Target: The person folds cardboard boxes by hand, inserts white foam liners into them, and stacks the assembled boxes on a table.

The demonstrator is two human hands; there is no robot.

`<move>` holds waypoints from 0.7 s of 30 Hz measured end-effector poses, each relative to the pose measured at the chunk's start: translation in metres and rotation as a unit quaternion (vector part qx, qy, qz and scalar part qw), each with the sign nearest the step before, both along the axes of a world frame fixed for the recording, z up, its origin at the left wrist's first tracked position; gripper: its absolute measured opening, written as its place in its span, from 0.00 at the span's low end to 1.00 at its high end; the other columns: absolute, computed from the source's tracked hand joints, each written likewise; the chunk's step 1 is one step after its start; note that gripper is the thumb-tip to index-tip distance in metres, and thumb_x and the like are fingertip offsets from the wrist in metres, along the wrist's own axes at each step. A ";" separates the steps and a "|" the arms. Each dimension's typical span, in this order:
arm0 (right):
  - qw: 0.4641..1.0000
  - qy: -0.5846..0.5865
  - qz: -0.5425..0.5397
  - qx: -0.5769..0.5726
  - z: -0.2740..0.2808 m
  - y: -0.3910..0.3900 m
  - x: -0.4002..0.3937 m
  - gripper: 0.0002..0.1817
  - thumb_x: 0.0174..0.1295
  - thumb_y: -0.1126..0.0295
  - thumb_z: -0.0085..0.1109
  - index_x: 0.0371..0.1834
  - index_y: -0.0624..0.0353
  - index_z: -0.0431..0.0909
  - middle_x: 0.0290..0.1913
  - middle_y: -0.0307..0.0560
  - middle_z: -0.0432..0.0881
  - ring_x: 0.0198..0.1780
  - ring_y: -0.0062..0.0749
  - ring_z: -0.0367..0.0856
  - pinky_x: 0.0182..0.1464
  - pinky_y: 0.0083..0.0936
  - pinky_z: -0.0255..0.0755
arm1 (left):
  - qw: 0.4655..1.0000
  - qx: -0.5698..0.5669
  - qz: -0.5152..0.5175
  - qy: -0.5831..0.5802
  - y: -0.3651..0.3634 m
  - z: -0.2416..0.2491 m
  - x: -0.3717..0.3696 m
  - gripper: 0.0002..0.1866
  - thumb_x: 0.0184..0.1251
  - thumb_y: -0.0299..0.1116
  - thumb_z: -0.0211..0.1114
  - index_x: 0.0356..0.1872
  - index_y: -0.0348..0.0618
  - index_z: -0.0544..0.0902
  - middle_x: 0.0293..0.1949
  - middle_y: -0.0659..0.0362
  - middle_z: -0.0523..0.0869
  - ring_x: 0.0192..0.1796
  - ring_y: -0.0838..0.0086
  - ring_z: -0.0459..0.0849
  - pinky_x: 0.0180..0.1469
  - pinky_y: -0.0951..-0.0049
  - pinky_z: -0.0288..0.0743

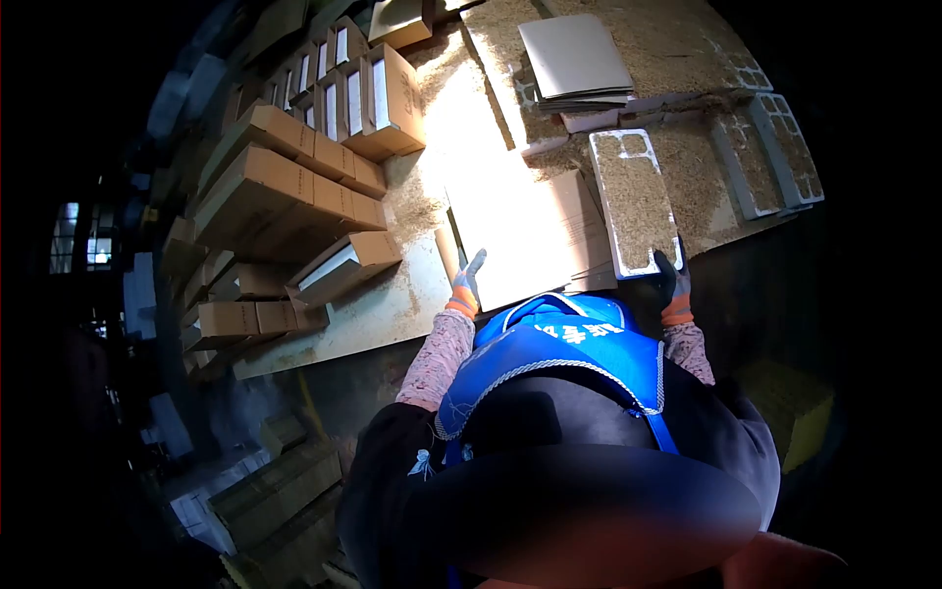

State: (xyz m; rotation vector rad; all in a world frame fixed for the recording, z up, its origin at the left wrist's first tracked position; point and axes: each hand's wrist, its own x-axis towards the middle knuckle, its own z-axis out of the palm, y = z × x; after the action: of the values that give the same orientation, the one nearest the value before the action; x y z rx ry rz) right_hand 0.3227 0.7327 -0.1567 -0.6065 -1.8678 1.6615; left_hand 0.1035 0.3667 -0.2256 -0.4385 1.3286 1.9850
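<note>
My left hand (466, 282), in a grey and orange glove, is at the left edge of a brightly lit flat cardboard piece (574, 231). Its fingers are stretched and the thumb stands apart. Glare hides much of the cardboard's surface. My right hand (673, 285), gloved alike, grips the near right corner of a long white-edged block (633, 201) with a brown, grainy top. The block lies at a slight tilt beside the cardboard, and its near end shows white outlines.
Several brown cartons (285, 191) stand in rows at the left, some showing white contents. A stack of cardboard sheets (576, 59) lies at the far side. More white-edged blocks (785, 147) are at the right. The table's near edge (363, 339) runs before me.
</note>
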 end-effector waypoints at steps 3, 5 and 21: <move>0.927 0.086 0.063 -0.359 -0.014 -0.044 -0.033 0.29 0.62 0.73 0.54 0.68 0.59 0.61 0.59 0.51 0.73 0.57 0.34 0.75 0.57 0.28 0.71 | 1.000 -0.022 -0.007 -0.001 -0.001 0.004 0.000 0.33 0.55 0.44 0.70 0.58 0.34 0.73 0.58 0.51 0.75 0.59 0.65 0.73 0.63 0.70 0.64; 0.880 0.076 0.068 -0.464 -0.087 -0.040 -0.037 0.29 0.59 0.79 0.54 0.66 0.57 0.64 0.61 0.52 0.71 0.57 0.40 0.75 0.59 0.33 0.74 | 1.000 -0.015 -0.008 0.010 0.002 0.018 0.001 0.32 0.57 0.43 0.69 0.59 0.35 0.73 0.58 0.52 0.75 0.59 0.65 0.73 0.63 0.70 0.64; 0.881 -0.009 0.113 -0.459 -0.028 -0.039 -0.073 0.37 0.53 0.88 0.57 0.68 0.52 0.64 0.56 0.55 0.76 0.49 0.42 0.81 0.54 0.36 0.77 | 0.999 0.052 -0.014 0.010 0.013 0.058 0.006 0.31 0.60 0.39 0.65 0.62 0.36 0.69 0.55 0.53 0.78 0.56 0.67 0.77 0.59 0.70 0.71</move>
State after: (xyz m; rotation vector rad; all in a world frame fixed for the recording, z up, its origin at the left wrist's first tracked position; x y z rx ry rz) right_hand 0.2498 0.6937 -0.1850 -0.7688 -1.0790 2.6995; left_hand 0.1100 0.3801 -0.1676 -0.3507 1.2311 2.0288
